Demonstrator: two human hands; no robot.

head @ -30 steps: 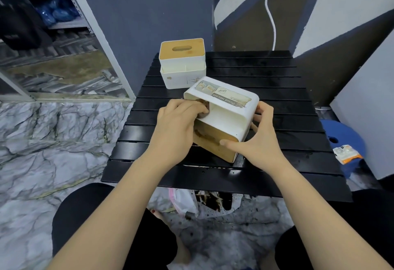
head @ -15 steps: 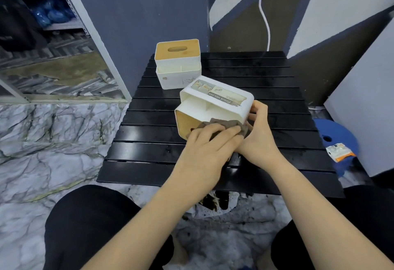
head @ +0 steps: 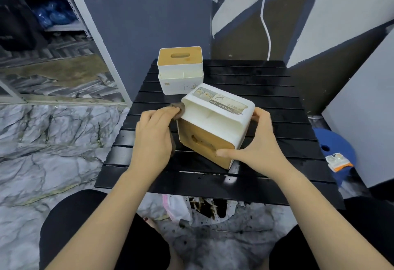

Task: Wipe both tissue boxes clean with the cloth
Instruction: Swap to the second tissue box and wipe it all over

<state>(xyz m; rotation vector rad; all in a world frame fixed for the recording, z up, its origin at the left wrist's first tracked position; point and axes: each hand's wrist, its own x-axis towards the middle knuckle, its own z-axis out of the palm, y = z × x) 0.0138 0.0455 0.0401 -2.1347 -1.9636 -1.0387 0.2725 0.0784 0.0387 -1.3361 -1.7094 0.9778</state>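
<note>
A white tissue box (head: 215, 120) with a wooden lid lies tipped on the black slatted table (head: 266, 103), its lid facing me and a "TISSUE HOLDER" label on top. My right hand (head: 253, 143) grips its right side and lower front corner. My left hand (head: 155, 133) presses a brown cloth (head: 178, 109) against the box's upper left edge. Most of the cloth is hidden under my palm. A second white tissue box (head: 180, 71) with a wooden slotted lid stands upright at the table's far left.
A metal shelf rack (head: 70, 26) stands at the left. A blue stool (head: 334, 148) with a small packet on it sits to the right of the table. A white cable (head: 265, 22) hangs down the back wall. A plastic bag (head: 177, 205) lies under the table's near edge.
My left hand with the cloth has swept from the box's lower front back to its upper left edge. My right hand has turned the box so the wooden lid faces me more.
</note>
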